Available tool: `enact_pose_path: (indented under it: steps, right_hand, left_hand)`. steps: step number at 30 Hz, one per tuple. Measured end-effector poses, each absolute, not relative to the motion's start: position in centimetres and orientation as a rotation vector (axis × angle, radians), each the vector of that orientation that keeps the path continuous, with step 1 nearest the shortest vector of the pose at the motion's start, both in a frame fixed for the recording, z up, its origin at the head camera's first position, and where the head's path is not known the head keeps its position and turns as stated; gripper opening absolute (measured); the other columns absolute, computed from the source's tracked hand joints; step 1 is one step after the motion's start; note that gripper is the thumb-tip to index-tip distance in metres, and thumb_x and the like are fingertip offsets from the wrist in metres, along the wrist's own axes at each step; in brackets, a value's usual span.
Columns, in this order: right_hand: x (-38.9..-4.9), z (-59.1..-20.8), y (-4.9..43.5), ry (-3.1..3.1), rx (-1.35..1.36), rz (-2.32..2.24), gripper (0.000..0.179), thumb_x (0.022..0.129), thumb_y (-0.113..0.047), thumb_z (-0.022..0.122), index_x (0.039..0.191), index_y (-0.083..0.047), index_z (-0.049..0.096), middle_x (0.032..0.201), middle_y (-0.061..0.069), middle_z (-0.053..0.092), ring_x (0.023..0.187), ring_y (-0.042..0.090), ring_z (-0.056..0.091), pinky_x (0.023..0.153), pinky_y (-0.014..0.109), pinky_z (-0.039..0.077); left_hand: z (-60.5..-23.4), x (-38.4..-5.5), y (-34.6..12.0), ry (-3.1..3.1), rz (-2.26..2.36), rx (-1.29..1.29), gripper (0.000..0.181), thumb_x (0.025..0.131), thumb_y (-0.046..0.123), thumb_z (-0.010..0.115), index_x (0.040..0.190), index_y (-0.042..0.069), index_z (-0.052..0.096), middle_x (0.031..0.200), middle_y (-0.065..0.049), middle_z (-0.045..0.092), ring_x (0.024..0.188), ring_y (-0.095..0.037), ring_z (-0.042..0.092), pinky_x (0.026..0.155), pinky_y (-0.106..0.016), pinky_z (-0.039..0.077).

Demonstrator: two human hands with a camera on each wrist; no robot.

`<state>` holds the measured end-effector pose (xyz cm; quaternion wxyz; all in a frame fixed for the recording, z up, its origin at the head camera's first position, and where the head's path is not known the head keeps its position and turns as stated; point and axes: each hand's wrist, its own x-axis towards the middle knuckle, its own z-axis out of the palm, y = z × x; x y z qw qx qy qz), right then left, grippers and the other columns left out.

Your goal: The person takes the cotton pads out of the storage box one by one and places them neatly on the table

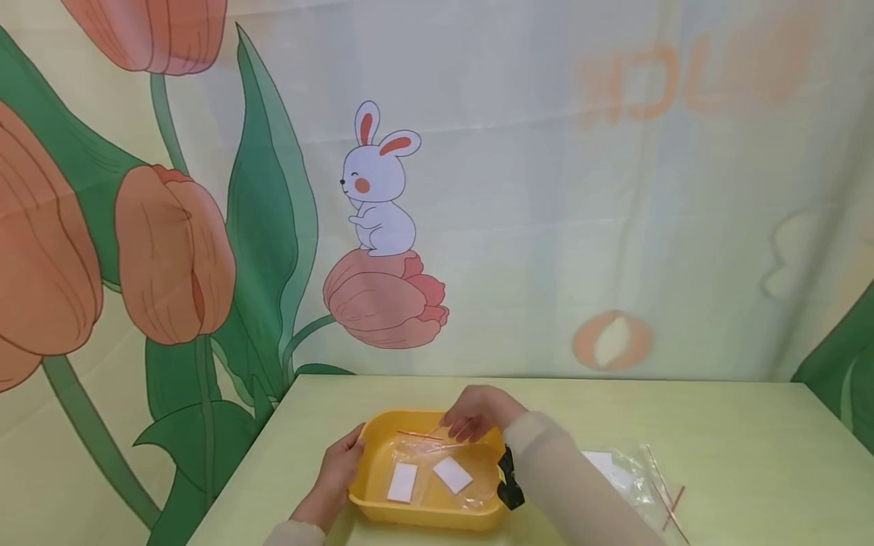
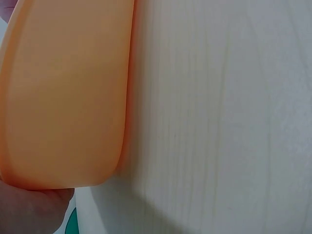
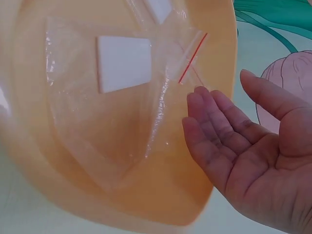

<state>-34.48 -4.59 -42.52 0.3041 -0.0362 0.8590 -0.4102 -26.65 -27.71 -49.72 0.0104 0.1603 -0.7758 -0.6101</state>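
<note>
Along the left wall of the yellow tub (image 1: 423,517), the left hand (image 1: 336,468) has a grasping grip on that wall at the rim; the left wrist view shows the tub's smooth outer side with parts of the hand close against it. At the right hand (image 3: 248,151), the grip is released: fingers side by side and slightly bent, thumb spread well away from them, nothing held. It hovers over the far right part of the tub, fingertips just beside the red strip (image 3: 193,58) of a bag (image 3: 87,131); whether they touch the film cannot be told.

The tub sits on the table (image 1: 744,455), a rounded rectangle of plain plastic. Inside lie two thin, clear bags, crinkled and glossy, with flat white pieces: the left piece (image 1: 403,482) nearly straight, the right piece (image 1: 453,475) at a slant, both rectangular with crisp edges. To the right of the tub, past the forearm in its pale sleeve (image 1: 570,478), more clear film (image 1: 640,479) lies on the table with thin red strips that cross. Fine wood grain marks the tabletop. Behind it hangs a lightly creased backdrop (image 1: 519,189) printed with tulips and a white rabbit (image 1: 385,227)
</note>
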Motion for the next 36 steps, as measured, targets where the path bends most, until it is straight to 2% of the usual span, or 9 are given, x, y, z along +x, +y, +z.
enact_pose_path:
  steps: [4,11,15,28,31,36]
  right_hand:
    - [-33.9,-42.6,-5.0,2.288,-0.095,-1.041,0.025,0.092,-0.021,0.075,0.108,-0.001,0.074,0.094,0.012,0.077,0.079,0.02,0.07,0.09,0.033,0.065]
    - [-32.9,-43.7,-5.5,2.263,-0.044,-1.051,0.018,0.092,-0.018,0.074,0.097,-0.001,0.074,0.074,0.005,0.064,0.067,0.016,0.059,0.086,0.029,0.063]
    - [-32.7,-44.4,-5.8,2.284,-0.01,-1.079,0.016,0.093,-0.018,0.074,0.094,-0.002,0.073,0.073,0.006,0.065,0.067,0.016,0.059,0.086,0.029,0.064]
    - [-33.4,-47.3,-7.1,2.006,0.111,-1.376,0.015,0.098,-0.013,0.067,0.1,0.002,0.068,0.08,0.007,0.065,0.069,0.015,0.06,0.087,0.029,0.065]
    - [-33.8,-47.7,-7.4,1.926,0.126,-1.393,0.013,0.1,-0.012,0.064,0.101,0.0,0.066,0.082,0.006,0.065,0.071,0.014,0.06,0.082,0.025,0.064]
    - [-33.8,-47.9,-7.7,1.878,0.15,-1.403,0.011,0.1,-0.01,0.063,0.092,-0.003,0.065,0.078,0.005,0.063,0.069,0.013,0.058,0.067,0.02,0.06]
  left_hand:
    - [-49.8,-26.8,-27.8,-2.42,-1.908,0.505,0.047,0.111,0.008,0.035,0.155,-0.007,0.033,0.163,-0.029,0.028,0.152,-0.048,0.03,0.125,-0.058,0.03]
    - [-49.6,-26.6,-27.6,-2.433,-1.897,0.503,0.047,0.111,0.008,0.035,0.155,-0.006,0.034,0.163,-0.029,0.029,0.152,-0.048,0.031,0.125,-0.059,0.031]
    - [-49.7,-26.7,-27.6,-2.425,-1.901,0.499,0.047,0.11,0.008,0.035,0.155,-0.007,0.033,0.163,-0.03,0.029,0.151,-0.048,0.032,0.125,-0.059,0.032]
    - [-49.7,-26.7,-27.9,-2.425,-1.914,0.492,0.047,0.11,0.007,0.036,0.154,-0.008,0.033,0.163,-0.03,0.028,0.152,-0.048,0.03,0.125,-0.059,0.03]
    - [-49.6,-26.7,-27.9,-2.421,-1.913,0.487,0.047,0.11,0.007,0.036,0.154,-0.008,0.033,0.162,-0.03,0.028,0.152,-0.048,0.03,0.125,-0.059,0.03]
    - [-49.6,-26.6,-27.8,-2.433,-1.891,0.477,0.046,0.11,0.007,0.036,0.153,-0.009,0.034,0.162,-0.03,0.03,0.152,-0.049,0.03,0.125,-0.06,0.031]
